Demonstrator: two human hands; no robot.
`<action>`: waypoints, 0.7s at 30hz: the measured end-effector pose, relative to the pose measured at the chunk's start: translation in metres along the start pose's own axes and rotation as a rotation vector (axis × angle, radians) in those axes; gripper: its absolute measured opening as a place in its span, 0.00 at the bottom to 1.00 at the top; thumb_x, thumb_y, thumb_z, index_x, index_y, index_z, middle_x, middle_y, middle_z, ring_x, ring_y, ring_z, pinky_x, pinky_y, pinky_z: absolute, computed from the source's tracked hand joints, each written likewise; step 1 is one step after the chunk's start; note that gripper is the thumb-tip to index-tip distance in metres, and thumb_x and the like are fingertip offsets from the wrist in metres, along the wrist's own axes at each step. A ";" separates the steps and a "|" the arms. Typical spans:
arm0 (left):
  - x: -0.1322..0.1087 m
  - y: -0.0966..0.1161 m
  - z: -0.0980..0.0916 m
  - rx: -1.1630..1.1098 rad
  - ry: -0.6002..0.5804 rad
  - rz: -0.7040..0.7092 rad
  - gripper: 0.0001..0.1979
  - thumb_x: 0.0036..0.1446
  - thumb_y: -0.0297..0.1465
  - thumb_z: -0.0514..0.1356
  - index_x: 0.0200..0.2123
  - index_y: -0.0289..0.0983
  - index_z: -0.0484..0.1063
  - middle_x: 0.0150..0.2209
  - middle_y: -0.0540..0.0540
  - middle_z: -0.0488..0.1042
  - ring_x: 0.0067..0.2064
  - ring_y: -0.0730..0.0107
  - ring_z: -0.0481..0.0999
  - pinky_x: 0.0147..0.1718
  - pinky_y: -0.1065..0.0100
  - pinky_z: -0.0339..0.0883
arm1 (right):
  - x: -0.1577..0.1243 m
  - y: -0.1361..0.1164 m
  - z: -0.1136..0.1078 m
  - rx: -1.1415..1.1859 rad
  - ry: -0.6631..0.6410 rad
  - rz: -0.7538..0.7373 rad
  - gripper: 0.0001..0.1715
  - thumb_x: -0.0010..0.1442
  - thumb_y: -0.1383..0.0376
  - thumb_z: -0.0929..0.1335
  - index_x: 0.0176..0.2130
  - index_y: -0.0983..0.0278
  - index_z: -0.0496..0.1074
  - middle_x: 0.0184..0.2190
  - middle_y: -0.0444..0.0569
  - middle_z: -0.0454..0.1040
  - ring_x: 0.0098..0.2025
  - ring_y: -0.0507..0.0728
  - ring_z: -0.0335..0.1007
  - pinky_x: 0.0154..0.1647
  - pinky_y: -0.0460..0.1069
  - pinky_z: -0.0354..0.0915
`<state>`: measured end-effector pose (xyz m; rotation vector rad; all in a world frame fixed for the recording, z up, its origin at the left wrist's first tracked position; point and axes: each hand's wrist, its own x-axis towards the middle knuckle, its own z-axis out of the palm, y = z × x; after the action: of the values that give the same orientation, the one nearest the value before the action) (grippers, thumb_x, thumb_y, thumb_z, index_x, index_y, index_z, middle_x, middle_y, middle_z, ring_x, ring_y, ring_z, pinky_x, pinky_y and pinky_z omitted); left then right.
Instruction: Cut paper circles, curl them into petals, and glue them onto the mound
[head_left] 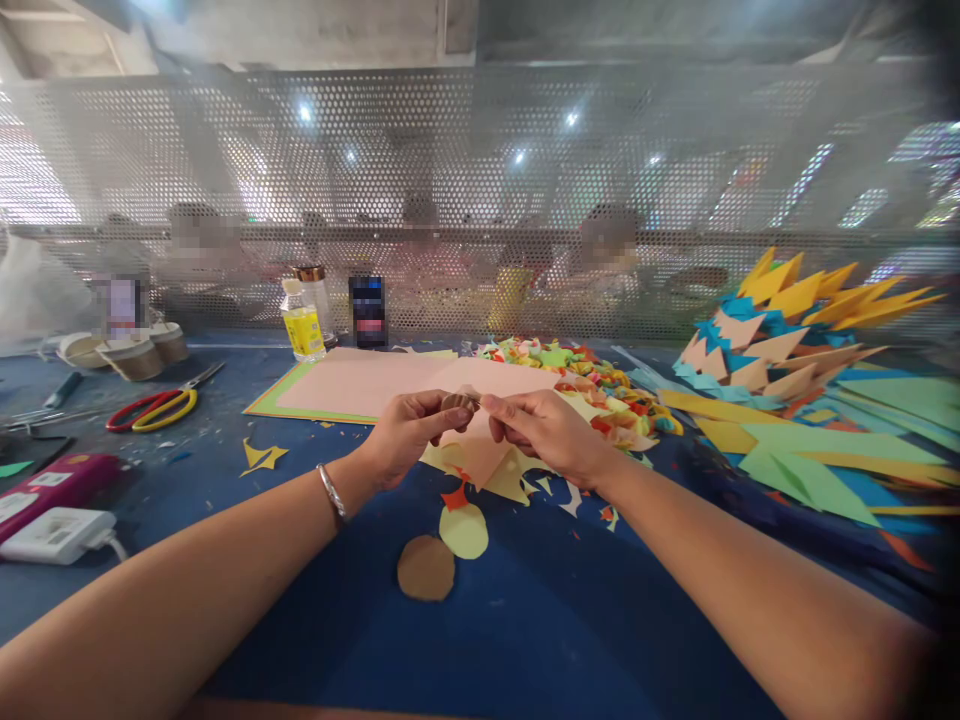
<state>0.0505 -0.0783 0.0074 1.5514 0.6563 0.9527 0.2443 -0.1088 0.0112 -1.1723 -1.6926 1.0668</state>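
Near the middle of the blue table, my left hand (411,432) is closed on a small piece of brown cardboard (459,402). The fingers of my right hand (541,428) pinch at its right side, and the exact grip is partly hidden. Below my hands lie a brown cardboard disc (426,568) and a pale yellow paper disc (463,530), their edges touching. Pink paper sheets (352,380) and cut paper scraps (517,475) spread out under and behind my hands.
Red-and-yellow scissors (154,410) lie left, near paper cups (131,358). A bottle (301,325) and a phone (367,312) stand before a perforated metal screen (442,130). Colourful folded paper pieces (600,375) are heaped behind my right hand; a spiky paper construction (780,340) stands right. People sit beyond the screen.
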 end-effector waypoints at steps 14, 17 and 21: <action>0.001 -0.002 -0.001 0.066 -0.009 0.002 0.09 0.52 0.36 0.63 0.30 0.35 0.74 0.28 0.50 0.68 0.29 0.76 0.60 0.28 0.70 0.51 | 0.000 0.001 -0.005 -0.088 -0.005 -0.034 0.32 0.58 0.41 0.62 0.22 0.65 0.67 0.14 0.37 0.48 0.16 0.46 0.42 0.17 0.46 0.42; 0.000 0.000 0.000 0.074 -0.020 0.010 0.10 0.52 0.37 0.63 0.30 0.35 0.73 0.28 0.51 0.67 0.29 0.76 0.59 0.27 0.70 0.50 | 0.000 0.001 -0.004 -0.083 -0.007 -0.032 0.32 0.59 0.42 0.62 0.22 0.64 0.67 0.14 0.37 0.48 0.16 0.46 0.42 0.17 0.47 0.42; -0.001 0.001 0.001 0.084 -0.022 0.012 0.10 0.52 0.37 0.63 0.29 0.35 0.73 0.27 0.51 0.67 0.28 0.76 0.59 0.27 0.69 0.50 | 0.000 0.000 -0.004 -0.084 -0.011 -0.023 0.31 0.59 0.42 0.63 0.22 0.64 0.67 0.14 0.37 0.48 0.16 0.46 0.42 0.17 0.47 0.41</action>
<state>0.0502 -0.0798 0.0080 1.6393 0.6796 0.9255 0.2477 -0.1085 0.0125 -1.1987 -1.7700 0.9980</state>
